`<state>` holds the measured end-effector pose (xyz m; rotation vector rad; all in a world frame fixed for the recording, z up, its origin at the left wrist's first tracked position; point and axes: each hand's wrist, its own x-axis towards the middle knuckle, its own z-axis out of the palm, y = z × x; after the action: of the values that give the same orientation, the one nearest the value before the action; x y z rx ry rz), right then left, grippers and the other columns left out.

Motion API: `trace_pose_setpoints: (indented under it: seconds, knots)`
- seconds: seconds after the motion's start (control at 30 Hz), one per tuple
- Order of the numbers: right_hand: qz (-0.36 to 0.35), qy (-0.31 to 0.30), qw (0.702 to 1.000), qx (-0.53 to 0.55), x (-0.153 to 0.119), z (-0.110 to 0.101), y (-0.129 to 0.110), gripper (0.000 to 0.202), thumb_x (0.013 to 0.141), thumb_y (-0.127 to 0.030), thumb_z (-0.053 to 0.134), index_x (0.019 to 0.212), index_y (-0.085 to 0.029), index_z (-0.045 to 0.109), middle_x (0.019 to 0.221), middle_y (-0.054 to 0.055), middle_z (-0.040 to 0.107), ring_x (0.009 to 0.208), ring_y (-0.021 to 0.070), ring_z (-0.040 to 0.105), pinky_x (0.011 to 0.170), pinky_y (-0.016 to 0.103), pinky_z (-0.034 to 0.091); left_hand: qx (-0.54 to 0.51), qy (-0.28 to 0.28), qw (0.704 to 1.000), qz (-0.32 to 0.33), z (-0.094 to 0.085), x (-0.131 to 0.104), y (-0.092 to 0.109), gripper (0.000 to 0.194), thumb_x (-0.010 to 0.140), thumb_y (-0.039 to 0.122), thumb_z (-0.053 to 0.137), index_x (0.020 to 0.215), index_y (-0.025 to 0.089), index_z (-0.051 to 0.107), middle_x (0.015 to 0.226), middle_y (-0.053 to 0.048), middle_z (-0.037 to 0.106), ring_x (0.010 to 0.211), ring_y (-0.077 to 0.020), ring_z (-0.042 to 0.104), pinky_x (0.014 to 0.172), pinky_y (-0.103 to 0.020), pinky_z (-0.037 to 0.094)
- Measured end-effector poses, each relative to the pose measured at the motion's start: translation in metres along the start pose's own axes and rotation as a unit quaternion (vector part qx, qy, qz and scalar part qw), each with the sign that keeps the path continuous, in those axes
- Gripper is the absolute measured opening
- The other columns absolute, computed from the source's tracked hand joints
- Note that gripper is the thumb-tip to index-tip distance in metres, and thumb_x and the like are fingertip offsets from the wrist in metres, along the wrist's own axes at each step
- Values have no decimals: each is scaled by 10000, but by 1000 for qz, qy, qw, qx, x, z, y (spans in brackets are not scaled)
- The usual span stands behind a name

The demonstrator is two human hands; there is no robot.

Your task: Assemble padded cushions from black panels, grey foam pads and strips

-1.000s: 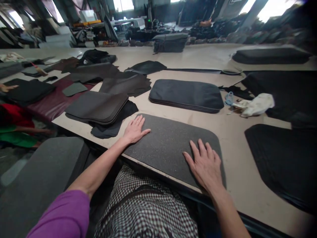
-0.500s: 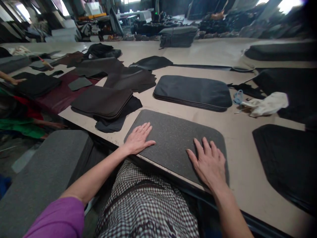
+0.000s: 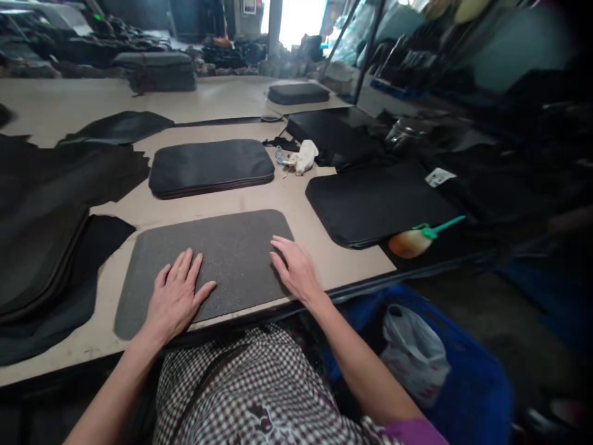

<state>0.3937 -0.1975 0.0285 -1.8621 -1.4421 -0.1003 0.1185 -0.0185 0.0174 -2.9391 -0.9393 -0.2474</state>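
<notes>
A grey speckled panel with rounded corners (image 3: 241, 247) lies flat at the table's near edge. My left hand (image 3: 178, 293) rests on its left half, palm down with the fingers spread. At the panel's right edge is my right hand (image 3: 296, 266), fingers stretched out over the border and slightly blurred. Neither hand grips anything. Beyond the panel sits a stack of dark rounded pieces (image 3: 213, 167). To the right of it lies a stack of black pieces (image 3: 370, 201), and dark brown pieces (image 3: 37, 247) are piled at the left.
A squeeze bottle with a green nozzle (image 3: 412, 242) lies at the right table edge. Scissors (image 3: 280, 154) and a whitish cloth (image 3: 306, 157) lie farther back. Below the edge, a blue bin (image 3: 477, 377) holds a white plastic bag (image 3: 412, 352).
My view has turned to the right, bringing the bottle and blue bin into sight. Both hands stay on the grey panel; the right hand now lies at its right edge.
</notes>
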Motion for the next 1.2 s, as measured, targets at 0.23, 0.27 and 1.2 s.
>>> trace_pose_setpoints:
  seconds: [0.23, 0.27, 1.2]
  knots:
    - [273, 396, 876, 37, -85, -93, 95, 411, 981, -488, 653, 1214, -152, 607, 1132, 126, 666, 1015, 268, 683, 967, 475, 562, 23, 6, 1000, 10, 9, -2, -6, 770, 1049, 619, 265, 1634, 137, 396, 1740, -173, 280, 1609, -325, 294, 1274, -551, 262]
    - [298, 431, 851, 24, -94, -107, 115, 476, 960, -508, 662, 1242, -133, 579, 1110, 131, 658, 1014, 284, 684, 970, 499, 562, 24, 7, 1000, 9, 10, -2, -6, 772, 1046, 620, 265, 1630, 134, 405, 1739, -175, 282, 1606, -329, 299, 1274, -554, 265]
    - [-9, -164, 981, -107, 96, 92, -9, 779, 1076, -622, 500, 1575, -26, 450, 1671, 203, 341, 1577, 298, 266, 1292, 451, 219, 74, -15, 997, -5, 16, -1, -12, 734, 1063, 580, 275, 1635, 138, 396, 1747, -147, 279, 1618, -297, 270, 1288, -520, 259]
